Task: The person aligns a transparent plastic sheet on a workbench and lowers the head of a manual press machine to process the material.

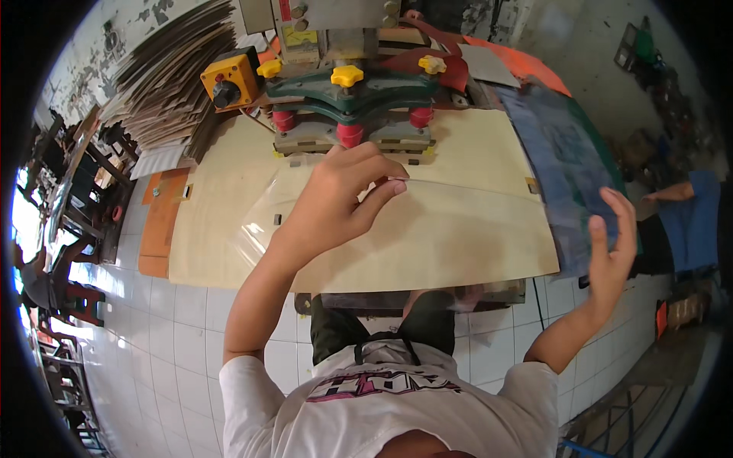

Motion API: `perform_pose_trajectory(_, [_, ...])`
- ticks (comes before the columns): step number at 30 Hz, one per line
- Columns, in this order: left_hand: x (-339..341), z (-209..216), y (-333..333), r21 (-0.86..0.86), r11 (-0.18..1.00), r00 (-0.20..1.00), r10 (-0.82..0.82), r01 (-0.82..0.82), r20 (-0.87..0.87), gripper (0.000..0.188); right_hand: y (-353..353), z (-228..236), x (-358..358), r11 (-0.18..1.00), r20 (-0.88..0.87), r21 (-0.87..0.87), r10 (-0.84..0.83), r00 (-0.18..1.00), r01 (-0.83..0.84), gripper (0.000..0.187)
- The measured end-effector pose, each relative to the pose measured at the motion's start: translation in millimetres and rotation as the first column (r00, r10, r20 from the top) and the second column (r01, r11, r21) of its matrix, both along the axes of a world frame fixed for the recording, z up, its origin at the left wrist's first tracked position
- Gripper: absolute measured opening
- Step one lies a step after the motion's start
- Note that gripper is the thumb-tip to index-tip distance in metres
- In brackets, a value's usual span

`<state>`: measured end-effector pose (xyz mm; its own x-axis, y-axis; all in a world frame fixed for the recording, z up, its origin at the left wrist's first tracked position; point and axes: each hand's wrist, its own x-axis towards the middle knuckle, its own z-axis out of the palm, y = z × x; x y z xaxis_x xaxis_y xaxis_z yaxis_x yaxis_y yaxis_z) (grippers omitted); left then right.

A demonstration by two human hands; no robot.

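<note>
The left hand (336, 202) is pinching one clear sheet (321, 210) lying on the cream table (473, 237), just under the press (351, 99). Fingers so near the die are risking a crush; the sheet is perhaps slipping. The right hand (611, 256) is hanging open beside one stack of dark sheets (561, 168). Three yellow knobs (347, 75) are showing

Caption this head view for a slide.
Left hand pinches clear sheet under the press; right hand open.
</note>
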<state>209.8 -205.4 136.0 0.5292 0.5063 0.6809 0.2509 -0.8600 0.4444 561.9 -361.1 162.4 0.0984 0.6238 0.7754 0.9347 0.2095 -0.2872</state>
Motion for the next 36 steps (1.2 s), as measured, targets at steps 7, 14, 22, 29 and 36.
perform_pose_trajectory(7, [10.5,20.0,-19.5,0.010,1.000,1.000,0.000,0.000,-0.023,0.007,54.6,2.4,-94.5,0.891,0.108,-0.156,0.444,0.889,-0.426,0.024])
perform_pose_trajectory(14, [-9.7,39.8,-32.3,-0.073,0.996,0.998,0.039,-0.042,-0.040,0.008,72.6,9.4,-107.5,0.770,-0.235,-0.255,0.537,0.810,-0.584,0.011])
perform_pose_trajectory(22, [-39.9,64.5,-40.9,-0.065,0.989,0.989,0.131,-0.135,-0.073,0.010,70.4,50.0,-94.5,0.527,-0.581,-0.434,0.456,0.674,-0.731,0.027])
perform_pose_trajectory(29, [-51.5,72.3,-34.7,0.008,0.990,0.985,0.141,-0.141,-0.101,0.009,61.6,58.1,-90.9,0.568,-0.585,-0.385,0.459,0.668,-0.727,0.029])
perform_pose_trajectory(36, [-54.1,74.7,-34.0,-0.034,0.996,0.995,0.075,-0.077,-0.067,0.012,53.0,60.4,-89.3,0.576,-0.571,-0.359,0.487,0.661,-0.734,0.030])
